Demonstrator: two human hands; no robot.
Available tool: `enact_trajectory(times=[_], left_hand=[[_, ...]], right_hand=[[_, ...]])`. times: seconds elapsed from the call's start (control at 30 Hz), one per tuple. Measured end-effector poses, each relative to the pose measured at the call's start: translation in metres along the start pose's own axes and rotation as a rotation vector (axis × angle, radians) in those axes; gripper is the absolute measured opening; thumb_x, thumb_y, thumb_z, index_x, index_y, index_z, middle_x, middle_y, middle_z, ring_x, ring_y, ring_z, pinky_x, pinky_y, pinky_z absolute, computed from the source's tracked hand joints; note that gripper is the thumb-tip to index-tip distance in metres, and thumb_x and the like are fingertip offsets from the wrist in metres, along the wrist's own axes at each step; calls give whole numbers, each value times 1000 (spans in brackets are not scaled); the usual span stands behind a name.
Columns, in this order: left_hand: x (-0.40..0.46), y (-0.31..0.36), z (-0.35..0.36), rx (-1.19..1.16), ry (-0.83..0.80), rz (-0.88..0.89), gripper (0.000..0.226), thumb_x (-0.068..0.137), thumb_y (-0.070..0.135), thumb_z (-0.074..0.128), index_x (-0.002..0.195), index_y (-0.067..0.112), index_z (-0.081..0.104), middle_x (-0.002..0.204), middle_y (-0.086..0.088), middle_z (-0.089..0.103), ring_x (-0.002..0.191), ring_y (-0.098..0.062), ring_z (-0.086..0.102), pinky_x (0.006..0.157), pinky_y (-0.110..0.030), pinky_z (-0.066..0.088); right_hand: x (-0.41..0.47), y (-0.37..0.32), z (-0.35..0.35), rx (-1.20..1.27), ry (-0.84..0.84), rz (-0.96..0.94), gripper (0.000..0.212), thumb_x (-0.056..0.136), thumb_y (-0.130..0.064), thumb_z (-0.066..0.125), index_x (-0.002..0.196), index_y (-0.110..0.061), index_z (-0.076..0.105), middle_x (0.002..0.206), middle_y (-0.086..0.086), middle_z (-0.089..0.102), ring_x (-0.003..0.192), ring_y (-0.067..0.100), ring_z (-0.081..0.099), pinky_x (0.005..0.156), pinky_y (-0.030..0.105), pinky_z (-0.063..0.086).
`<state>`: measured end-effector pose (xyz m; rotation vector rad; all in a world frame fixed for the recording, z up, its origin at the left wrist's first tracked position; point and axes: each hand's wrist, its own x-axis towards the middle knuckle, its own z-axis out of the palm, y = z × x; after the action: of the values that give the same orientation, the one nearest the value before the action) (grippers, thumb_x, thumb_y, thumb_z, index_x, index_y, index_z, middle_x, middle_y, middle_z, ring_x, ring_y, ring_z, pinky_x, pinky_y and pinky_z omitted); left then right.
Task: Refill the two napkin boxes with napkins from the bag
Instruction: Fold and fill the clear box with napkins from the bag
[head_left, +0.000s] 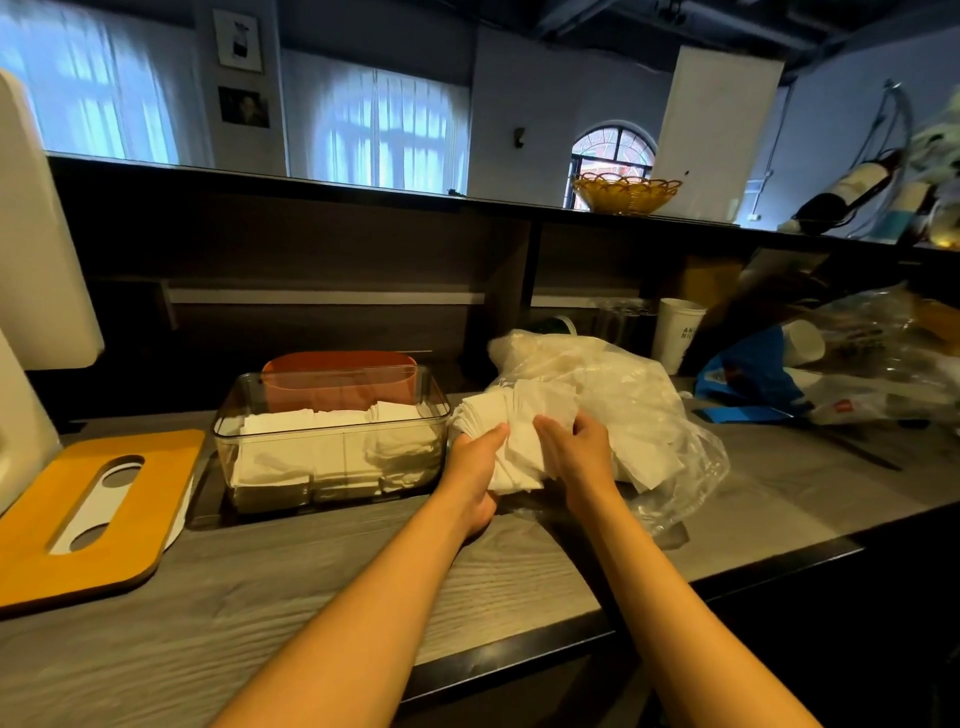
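Note:
A clear napkin box (332, 384) stands on the wooden counter, holding stacks of white napkins (311, 452). Behind it sits an orange box (340, 382), its inside hidden. Just right of the clear box, a fanned bundle of white napkins (514, 415) is held by both hands: my left hand (475, 467) grips it from below on the left, and my right hand (576, 452) pinches its right side. The crumpled clear plastic bag (613, 384) with more napkins lies right behind the bundle.
An orange lid (83, 561) with an oval slot lies flat at the left. A white paper cup (675, 332) stands behind the bag. Blue packaging (748, 374) and more clear plastic (883, 364) clutter the right. A raised shelf carries a yellow basket (626, 195) and bottles.

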<state>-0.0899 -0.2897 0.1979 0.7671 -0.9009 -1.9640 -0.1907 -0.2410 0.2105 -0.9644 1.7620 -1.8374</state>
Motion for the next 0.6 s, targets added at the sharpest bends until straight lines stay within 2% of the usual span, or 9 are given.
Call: enact_trajectory(times=[0.07, 0.17, 0.27, 0.33, 0.4, 0.5, 0.6], left_hand=[[0, 1, 0, -10, -9, -15, 26, 101, 15, 52, 126, 16, 60, 116, -15, 70, 103, -34, 68, 88, -53, 55], [0, 1, -1, -41, -55, -27, 26, 102, 16, 51, 126, 15, 60, 118, -15, 70, 105, -33, 68, 88, -52, 55], [-4, 1, -2, 9, -164, -18, 26, 96, 11, 60, 122, 14, 62, 113, -14, 72, 106, -31, 69, 92, -52, 54], [-7, -1, -2, 44, -216, 3, 27, 92, 1, 62, 115, 13, 63, 110, -14, 72, 100, -29, 70, 86, -49, 58], [-9, -3, -1, 62, -251, 7, 30, 90, -7, 60, 110, 15, 63, 110, -14, 71, 96, -27, 70, 80, -44, 60], [-11, -4, 0, 92, -280, 19, 33, 91, -10, 57, 113, 14, 63, 117, -16, 69, 98, -27, 69, 82, -41, 59], [-11, -3, -1, 101, -248, 25, 33, 92, -10, 55, 115, 12, 62, 111, -13, 71, 95, -26, 70, 76, -40, 61]], right_hand=[[0, 0, -1, 11, 48, -41, 10, 92, -18, 64, 86, -10, 66, 77, 3, 65, 72, 16, 61, 60, 26, 49], [3, 1, -2, 39, 82, -56, 13, 93, -18, 62, 95, -5, 65, 86, 15, 66, 76, 21, 60, 69, 38, 53], [4, 3, -3, 45, 78, -96, 11, 94, -17, 61, 90, -7, 66, 83, 12, 66, 75, 21, 61, 69, 38, 53], [5, 4, -5, 53, 97, -129, 11, 94, -17, 61, 90, -7, 65, 81, 10, 65, 74, 21, 59, 69, 39, 52], [4, 3, -5, 59, 108, -143, 7, 95, -16, 60, 94, -11, 64, 85, 7, 65, 77, 19, 60, 72, 39, 52], [5, 2, -4, 103, 122, -124, 12, 98, -17, 56, 107, -10, 61, 89, 4, 65, 79, 16, 63, 69, 32, 53], [5, 0, -6, 184, 170, -119, 12, 99, -16, 54, 108, -11, 59, 88, 0, 64, 76, 13, 62, 64, 26, 51]])
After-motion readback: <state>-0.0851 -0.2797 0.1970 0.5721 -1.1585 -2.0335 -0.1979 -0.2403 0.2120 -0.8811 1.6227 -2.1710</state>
